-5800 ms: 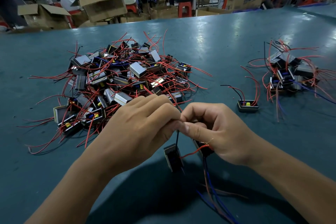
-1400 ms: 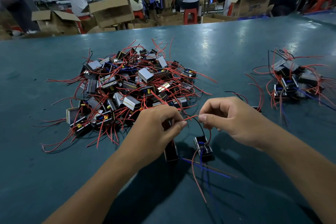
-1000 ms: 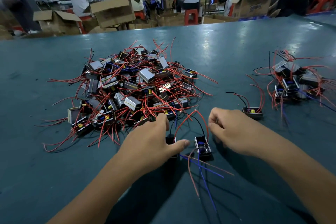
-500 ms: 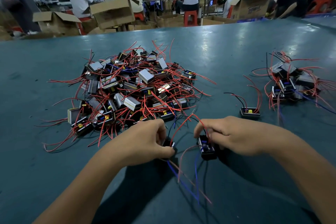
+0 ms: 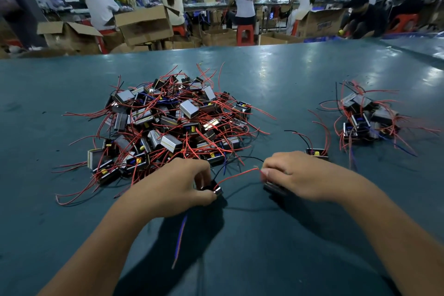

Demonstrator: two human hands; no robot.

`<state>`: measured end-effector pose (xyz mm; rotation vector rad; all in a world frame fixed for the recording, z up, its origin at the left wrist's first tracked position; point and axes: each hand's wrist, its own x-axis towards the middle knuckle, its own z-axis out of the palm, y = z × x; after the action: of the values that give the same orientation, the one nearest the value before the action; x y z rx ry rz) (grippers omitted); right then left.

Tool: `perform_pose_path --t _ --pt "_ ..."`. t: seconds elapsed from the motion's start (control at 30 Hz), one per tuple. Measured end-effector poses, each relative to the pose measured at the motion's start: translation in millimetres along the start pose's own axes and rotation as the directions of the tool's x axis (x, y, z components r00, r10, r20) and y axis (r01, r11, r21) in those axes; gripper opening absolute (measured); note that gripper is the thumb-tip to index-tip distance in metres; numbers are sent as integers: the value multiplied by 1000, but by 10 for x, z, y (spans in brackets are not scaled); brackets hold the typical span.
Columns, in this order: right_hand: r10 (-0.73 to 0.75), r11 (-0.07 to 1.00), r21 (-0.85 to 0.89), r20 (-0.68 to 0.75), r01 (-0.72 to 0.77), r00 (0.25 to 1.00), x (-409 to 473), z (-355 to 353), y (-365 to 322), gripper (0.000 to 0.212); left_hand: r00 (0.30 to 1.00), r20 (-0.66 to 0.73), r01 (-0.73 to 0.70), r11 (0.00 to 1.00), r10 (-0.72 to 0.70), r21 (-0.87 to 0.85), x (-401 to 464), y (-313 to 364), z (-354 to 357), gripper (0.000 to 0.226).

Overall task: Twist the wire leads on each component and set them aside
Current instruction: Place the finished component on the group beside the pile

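My left hand grips a small black component low over the green table, its blue and red leads trailing toward me. My right hand grips a second black component, mostly hidden under the fingers. A red wire arcs between the two hands. A large pile of components with red leads lies just beyond my left hand. A smaller pile sits at the right, with a single component lying between it and my right hand.
Cardboard boxes and several seated people at benches are beyond the table's far edge. Loose red lead ends fan out around the big pile onto the table.
Both hands have dropped from twisting wire ends in the air to the table. Each now grips a separate component, and the two hands have drawn apart.
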<state>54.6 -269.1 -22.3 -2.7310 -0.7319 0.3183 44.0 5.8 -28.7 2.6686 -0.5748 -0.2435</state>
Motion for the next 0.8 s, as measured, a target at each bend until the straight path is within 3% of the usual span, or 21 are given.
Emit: perform_pose_path --t 0.07,0.13,0.2,0.27,0.33,0.43,0.53,0.63,0.8 --pt "77 980 187 -22 -71 997 -50 5 -28 39 996 -62 51 994 -57 -93 37 43 34 25" --pt "180 862 488 -45 -135 983 -152 33 -73 48 989 -100 95 982 -112 -161 77 99 119 29" --pt "266 767 617 -52 -179 963 -283 110 -144 67 987 -91 116 976 -134 -183 101 188 238 32" --pt "285 839 511 -124 -185 951 -371 250 -232 71 989 -73 114 979 -127 -167 110 284 353 36" --pt "298 909 356 -199 -215 934 -378 380 -316 57 996 -39 73 978 -83 -195 113 384 430 34" --pt "308 937 230 -194 -262 931 -303 443 -407 49 992 121 23 883 38 -468 94 474 467 14" --pt "335 923 260 -187 -283 924 -287 428 -401 45 976 191 41 782 101 -622 37 469 443 17" --pt "339 929 220 -180 -298 924 -300 445 -434 56 982 174 66 721 76 -689 26 445 445 30" --pt "300 952 -12 -182 -307 937 -226 429 -556 61 993 23 -91 867 117 -489 52 438 498 32"
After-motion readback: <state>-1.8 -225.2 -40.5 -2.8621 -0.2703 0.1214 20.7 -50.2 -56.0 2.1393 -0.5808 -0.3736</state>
